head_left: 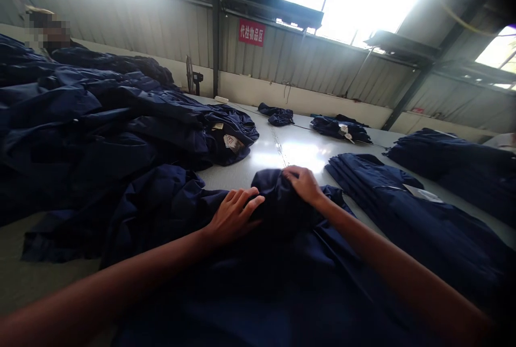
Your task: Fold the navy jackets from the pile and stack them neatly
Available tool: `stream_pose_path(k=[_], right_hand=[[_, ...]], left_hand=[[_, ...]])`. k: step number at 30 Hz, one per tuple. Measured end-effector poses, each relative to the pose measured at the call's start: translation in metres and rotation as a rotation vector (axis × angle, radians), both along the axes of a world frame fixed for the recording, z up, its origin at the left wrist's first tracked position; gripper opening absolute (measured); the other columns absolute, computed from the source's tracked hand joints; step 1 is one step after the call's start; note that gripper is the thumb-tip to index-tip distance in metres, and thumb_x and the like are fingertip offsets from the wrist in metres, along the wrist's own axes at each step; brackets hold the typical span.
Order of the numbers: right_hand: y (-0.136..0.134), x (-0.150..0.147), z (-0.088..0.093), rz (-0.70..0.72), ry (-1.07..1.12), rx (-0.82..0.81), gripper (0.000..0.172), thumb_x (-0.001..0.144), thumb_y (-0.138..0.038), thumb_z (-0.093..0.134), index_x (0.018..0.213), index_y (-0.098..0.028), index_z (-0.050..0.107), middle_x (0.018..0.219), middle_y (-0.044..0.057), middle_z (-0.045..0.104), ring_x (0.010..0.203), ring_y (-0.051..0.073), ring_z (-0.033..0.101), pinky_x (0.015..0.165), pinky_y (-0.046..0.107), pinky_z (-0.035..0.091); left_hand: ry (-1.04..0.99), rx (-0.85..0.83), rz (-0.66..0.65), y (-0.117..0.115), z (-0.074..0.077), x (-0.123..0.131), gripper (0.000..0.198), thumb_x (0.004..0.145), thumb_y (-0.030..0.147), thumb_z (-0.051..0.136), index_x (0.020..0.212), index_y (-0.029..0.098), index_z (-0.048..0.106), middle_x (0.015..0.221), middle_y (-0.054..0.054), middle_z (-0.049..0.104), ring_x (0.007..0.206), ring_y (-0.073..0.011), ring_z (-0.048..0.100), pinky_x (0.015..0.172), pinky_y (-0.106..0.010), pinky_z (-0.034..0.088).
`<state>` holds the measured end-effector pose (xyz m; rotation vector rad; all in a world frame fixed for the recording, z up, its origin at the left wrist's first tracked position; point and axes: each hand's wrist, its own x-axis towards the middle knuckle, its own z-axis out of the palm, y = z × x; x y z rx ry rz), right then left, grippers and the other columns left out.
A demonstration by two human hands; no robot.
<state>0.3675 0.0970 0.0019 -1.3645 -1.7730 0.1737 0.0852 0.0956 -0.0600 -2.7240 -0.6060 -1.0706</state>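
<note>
A dark navy garment (278, 261) is spread in front of me, its far end bunched up near the middle of the view. My right hand (300, 183) pinches the raised fabric at that far end. Just to its left, my left hand (237, 212) rests against the same garment with its fingers apart; the fingertips touch or hover at the cloth. More crumpled navy cloth (161, 196) lies to the left of my left hand.
A big heap of navy garments (100, 110) fills the left side. Folded stacks (395, 202) lie to the right, with a further stack (451, 158) behind. Small bundles (341, 127) sit near the far edge of the pale table (266, 148). A person (48, 29) is at the far left.
</note>
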Motion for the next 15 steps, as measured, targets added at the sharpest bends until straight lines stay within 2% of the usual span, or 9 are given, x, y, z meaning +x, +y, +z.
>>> stream_pose_path(k=[2,3,5,7,9,11,12,13,15], right_hand=[[0.001,0.01,0.016,-0.167,0.11,0.121,0.027,0.093,-0.04,0.058,0.095,-0.019,0.076,0.095,0.009,0.077,0.093,0.028,0.07,0.093,0.046,0.053],[0.0,0.013,0.024,-0.187,0.145,0.158,0.028,0.092,-0.043,0.06,0.094,-0.019,0.075,0.092,0.007,0.075,0.092,0.027,0.069,0.092,0.045,0.052],[-0.009,0.012,0.034,-0.07,0.142,0.129,0.028,0.091,-0.047,0.063,0.091,-0.02,0.074,0.096,0.006,0.074,0.096,0.025,0.068,0.093,0.041,0.052],[-0.023,0.002,0.035,0.118,0.098,-0.026,0.032,0.096,-0.049,0.06,0.088,-0.021,0.074,0.102,0.006,0.074,0.1,0.024,0.068,0.093,0.037,0.052],[-0.036,-0.012,0.027,0.256,0.05,-0.218,0.04,0.103,-0.049,0.05,0.087,-0.022,0.074,0.101,0.006,0.076,0.097,0.023,0.07,0.089,0.035,0.054],[-0.046,-0.026,0.015,0.307,-0.016,-0.335,0.035,0.104,-0.043,0.047,0.1,-0.022,0.075,0.099,0.005,0.076,0.093,0.022,0.071,0.087,0.035,0.055],[-0.049,-0.032,0.009,0.288,-0.065,-0.357,0.029,0.102,-0.038,0.053,0.113,-0.022,0.074,0.1,0.005,0.076,0.093,0.023,0.071,0.088,0.035,0.055],[-0.051,-0.037,0.003,0.248,-0.128,-0.364,0.035,0.098,-0.034,0.06,0.128,-0.021,0.069,0.103,0.006,0.076,0.096,0.024,0.071,0.09,0.037,0.054],[-0.052,-0.044,-0.004,0.16,-0.277,-0.363,0.065,0.087,-0.025,0.071,0.15,-0.019,0.054,0.115,0.011,0.073,0.103,0.026,0.07,0.095,0.039,0.053]], left_hand=[[-0.012,-0.072,0.046,0.0,-0.001,0.002,0.054,0.09,0.027,0.072,0.14,0.024,0.05,0.142,-0.015,0.058,0.12,-0.0327,0.062,0.097,-0.047,0.051],[-0.014,-0.112,0.072,0.0,-0.001,0.003,0.058,0.088,0.025,0.073,0.141,0.024,0.049,0.143,-0.015,0.057,0.123,-0.0335,0.061,0.098,-0.048,0.051],[-0.026,-0.18,0.112,0.002,-0.003,0.005,0.063,0.085,0.024,0.074,0.142,0.025,0.047,0.146,-0.015,0.054,0.128,-0.0352,0.059,0.101,-0.051,0.05],[-0.047,-0.203,0.117,0.005,-0.004,0.007,0.066,0.085,0.026,0.074,0.144,0.023,0.045,0.149,-0.016,0.052,0.133,-0.0367,0.055,0.107,-0.054,0.047],[-0.056,-0.191,0.081,0.006,-0.003,0.007,0.065,0.086,0.028,0.072,0.144,0.02,0.045,0.153,-0.019,0.048,0.138,-0.0379,0.051,0.115,-0.058,0.042],[-0.016,-0.189,0.018,0.007,-0.003,0.007,0.06,0.088,0.028,0.068,0.143,0.018,0.048,0.155,-0.02,0.047,0.139,-0.0375,0.05,0.118,-0.059,0.038],[0.017,-0.196,-0.014,0.007,-0.002,0.007,0.056,0.088,0.026,0.066,0.141,0.019,0.05,0.154,-0.019,0.048,0.137,-0.0367,0.051,0.118,-0.058,0.039],[0.052,-0.205,-0.039,0.007,-0.001,0.007,0.052,0.087,0.023,0.064,0.138,0.019,0.054,0.152,-0.018,0.051,0.135,-0.0359,0.053,0.116,-0.057,0.041],[0.105,-0.214,-0.066,0.007,-0.001,0.006,0.047,0.084,0.018,0.063,0.131,0.02,0.06,0.147,-0.016,0.055,0.129,-0.0346,0.055,0.112,-0.054,0.045]])
